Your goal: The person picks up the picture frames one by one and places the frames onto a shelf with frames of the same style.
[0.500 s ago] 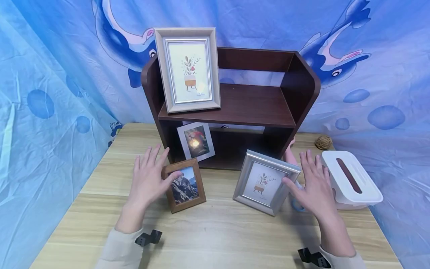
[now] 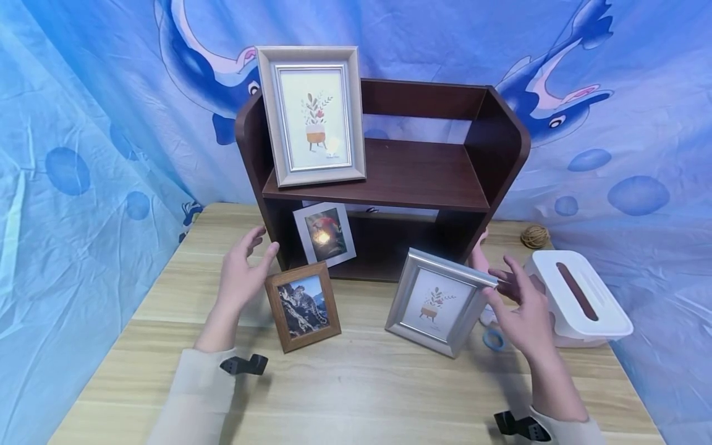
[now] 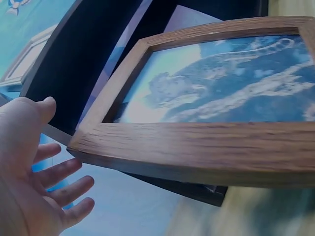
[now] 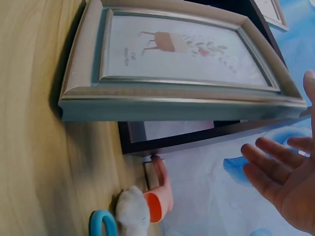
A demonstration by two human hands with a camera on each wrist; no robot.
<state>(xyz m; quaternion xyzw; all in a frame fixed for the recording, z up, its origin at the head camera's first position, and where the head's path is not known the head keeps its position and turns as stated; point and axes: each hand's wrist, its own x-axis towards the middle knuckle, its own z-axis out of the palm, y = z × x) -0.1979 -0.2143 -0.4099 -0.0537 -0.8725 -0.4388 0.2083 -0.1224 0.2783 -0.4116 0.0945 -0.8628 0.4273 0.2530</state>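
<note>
A brown wooden photo frame [image 2: 332, 309] with a leopard picture stands tilted back on the table. My left hand [image 2: 240, 272] hovers beside its upper left corner with loosely bent fingers. In the left wrist view the fingers [image 3: 74, 191] hold nothing. To the right leans a silver photo frame [image 2: 402, 290] with a potted-plant print. My right hand [image 2: 523, 312] is at its upper right corner, thumb close to the edge; whether it touches cannot be told. The right wrist view shows the spread fingers [image 4: 275, 167] beside that frame, gripping nothing.
A dark brown two-tier shelf [image 2: 428, 173] stands behind. It bears a large beige photo frame [image 2: 358, 117] above and a small white photo frame [image 2: 350, 238] below. At the right are a white tissue box [image 2: 603, 303], a twine ball [image 2: 535, 236] and a blue ring [image 2: 493, 339].
My left hand has drawn back left, off the brown frame. My right hand's fingers have bent and turned inward near the silver frame's corner. Both frames look unmoved.
</note>
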